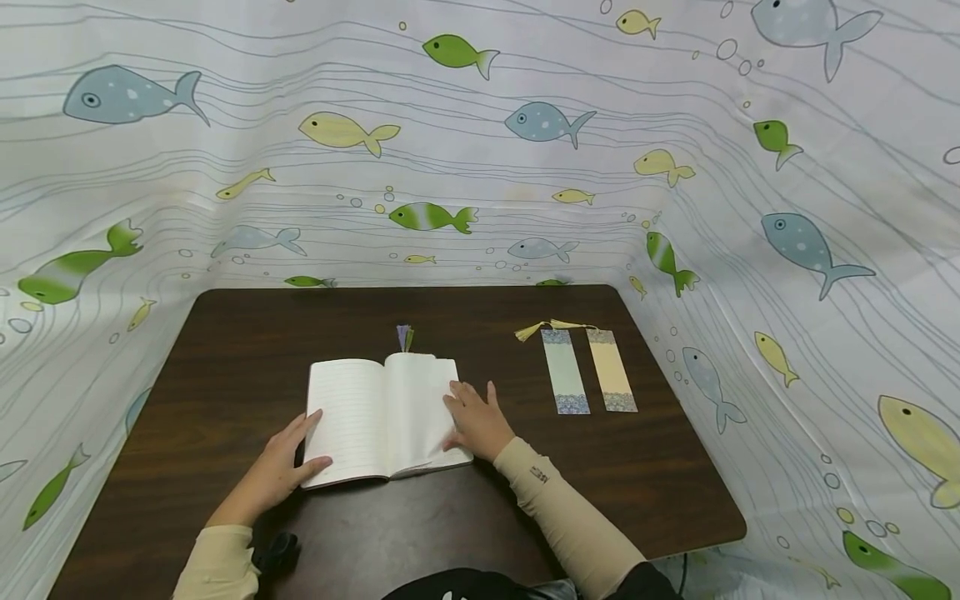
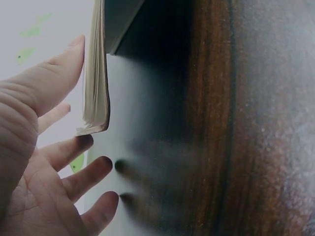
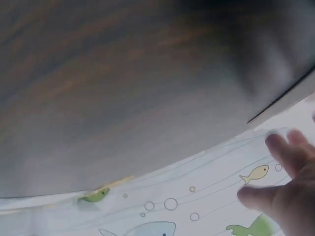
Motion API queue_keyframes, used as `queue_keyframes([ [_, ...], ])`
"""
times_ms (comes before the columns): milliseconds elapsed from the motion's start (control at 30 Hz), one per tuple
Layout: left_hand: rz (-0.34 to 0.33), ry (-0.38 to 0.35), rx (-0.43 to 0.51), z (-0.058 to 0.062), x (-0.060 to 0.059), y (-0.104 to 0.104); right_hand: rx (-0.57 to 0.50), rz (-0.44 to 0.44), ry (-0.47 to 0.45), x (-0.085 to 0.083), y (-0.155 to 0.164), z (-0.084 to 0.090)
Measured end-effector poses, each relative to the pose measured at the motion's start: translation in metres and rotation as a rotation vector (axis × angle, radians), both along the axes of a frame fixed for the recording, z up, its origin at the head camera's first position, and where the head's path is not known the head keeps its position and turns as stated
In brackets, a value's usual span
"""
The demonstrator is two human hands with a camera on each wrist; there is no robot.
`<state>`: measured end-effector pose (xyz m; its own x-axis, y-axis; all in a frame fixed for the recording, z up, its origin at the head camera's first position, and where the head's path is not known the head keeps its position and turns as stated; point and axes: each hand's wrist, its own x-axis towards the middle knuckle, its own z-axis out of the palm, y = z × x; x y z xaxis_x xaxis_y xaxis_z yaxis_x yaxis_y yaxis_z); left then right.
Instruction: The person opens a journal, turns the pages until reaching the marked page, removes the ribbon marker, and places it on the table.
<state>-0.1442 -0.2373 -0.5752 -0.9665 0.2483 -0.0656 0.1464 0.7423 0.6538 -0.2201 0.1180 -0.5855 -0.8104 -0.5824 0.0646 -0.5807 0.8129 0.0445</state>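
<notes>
A pale curtain printed with blue, green and yellow fish hangs around a dark brown wooden table, closing it in on three sides. An open notebook with lined white pages lies flat near the middle of the table, closer to the person's edge, and a small purple and green tassel sticks out from its top edge at the spine. The left hand rests at the notebook's lower left corner, thumb laid over the page edge and the fingers stretched along the side, relaxed and not gripping (the left wrist view shows the fingers spread, their tips on the table just beside the stack of pages). The right hand lies flat on the right-hand page with fingers straight, pressing it down near the outer edge. To the right of the notebook, well apart from it, two bookmarks lie side by side: a pale blue bookmark and a pale yellow bookmark, each with a yellow tassel at its far end. Both sleeves are beige.
</notes>
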Motion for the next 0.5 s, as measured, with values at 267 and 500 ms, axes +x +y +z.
queue_keyframes([
  [267,0.008,-0.008,-0.005,0.002,0.002,0.0,-0.115,-0.037,-0.027,0.0,-0.006,-0.003],
  [500,0.009,-0.014,-0.005,0.002,0.003,0.0,-0.442,0.074,-0.38,0.002,-0.015,0.023],
])
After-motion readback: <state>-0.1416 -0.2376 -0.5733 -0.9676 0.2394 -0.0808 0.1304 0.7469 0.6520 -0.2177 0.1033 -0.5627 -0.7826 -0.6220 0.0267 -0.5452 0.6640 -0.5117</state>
